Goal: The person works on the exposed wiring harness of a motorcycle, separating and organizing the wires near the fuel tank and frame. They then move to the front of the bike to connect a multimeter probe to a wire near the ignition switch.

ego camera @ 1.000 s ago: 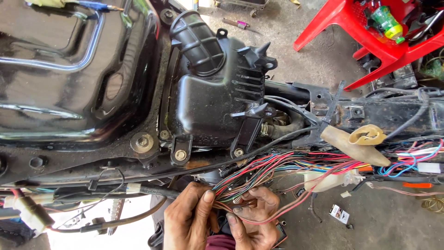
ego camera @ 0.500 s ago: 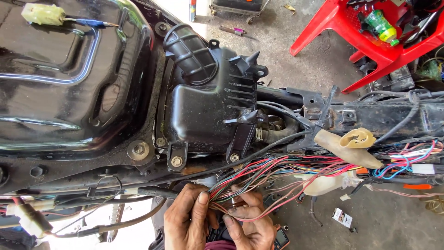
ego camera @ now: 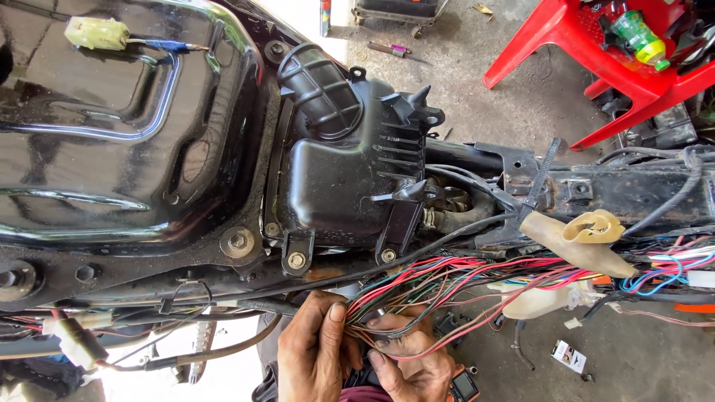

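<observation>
Left hand (ego camera: 316, 353) and right hand (ego camera: 410, 357) both closed on wires (ego camera: 447, 279), side by side; airbox (ego camera: 350, 179) above.

A grey, dusty concrete floor (ego camera: 447, 82) carries a red plastic chair (ego camera: 596, 67), a small purple-handled tool (ego camera: 391, 49), a small printed white card (ego camera: 568, 356) and the black motorcycle frame (ego camera: 640, 186).
</observation>
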